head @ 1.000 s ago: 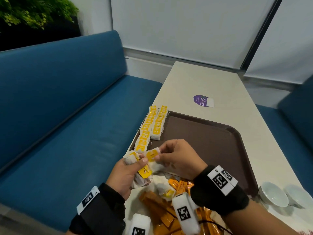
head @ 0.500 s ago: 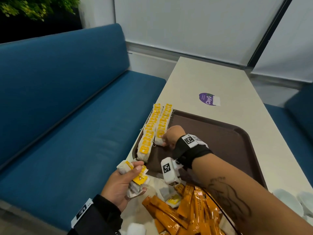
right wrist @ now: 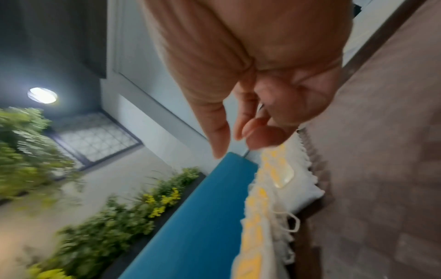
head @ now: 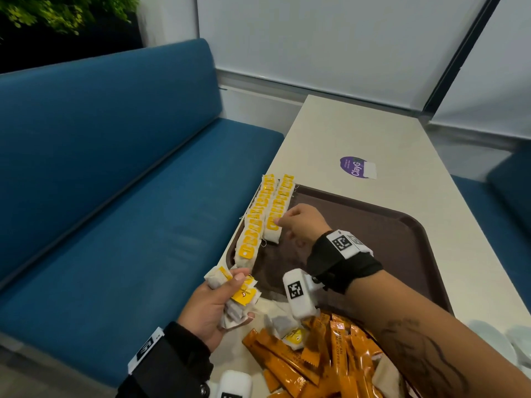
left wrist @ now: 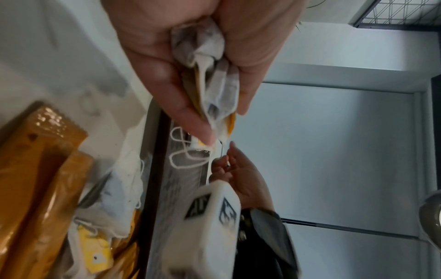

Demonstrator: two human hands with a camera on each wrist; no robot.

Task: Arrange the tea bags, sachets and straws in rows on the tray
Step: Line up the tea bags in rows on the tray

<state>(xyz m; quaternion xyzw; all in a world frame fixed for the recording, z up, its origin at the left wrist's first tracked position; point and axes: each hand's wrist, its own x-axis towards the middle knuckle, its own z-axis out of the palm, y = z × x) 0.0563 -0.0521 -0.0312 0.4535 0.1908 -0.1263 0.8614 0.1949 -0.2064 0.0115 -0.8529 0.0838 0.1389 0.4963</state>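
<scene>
Head view: the right hand (head: 301, 222) is hovering at the near end of the second row of tea bags (head: 277, 209) on the tray (head: 402, 225), fingers loosely curled, gripping nothing that I can see. Both rows are running away from the person along the tray's left edge. The left hand (head: 218, 303) is clutching a bunch of tea bags (head: 238, 294) just short of the tray — nearest the next slot. Orange sachets (head: 324, 349) are lying heaped nearby.

Left wrist view: fingers are closing round crumpled bags (left wrist: 210, 79), strings dangling.

Right wrist view: fingertips (right wrist: 264, 136) are sitting just above the row (right wrist: 276, 181), empty.
</scene>
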